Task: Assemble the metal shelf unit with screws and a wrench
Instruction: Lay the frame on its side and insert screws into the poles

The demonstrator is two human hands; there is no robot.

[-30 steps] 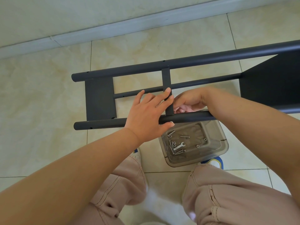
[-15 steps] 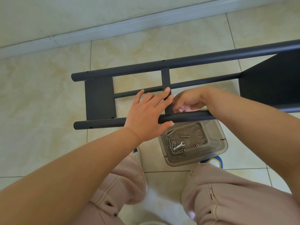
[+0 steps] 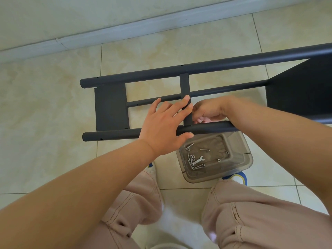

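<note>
Fingers, left hand: held straight, laid over the near tube of the shelf frame; thumb hooked under that tube; fingertips touching the short cross bar.
Fingers, right hand: curled just right of the left fingertips, beside the cross bar; whether anything is pinched cannot be told.
Shelf frame: laid on its side on the tiled floor.
Plastic tub: seen just below the thumb, under the near tube.
Wrench: lying in the tub.
Screws: scattered in the tub around the wrench.
</note>
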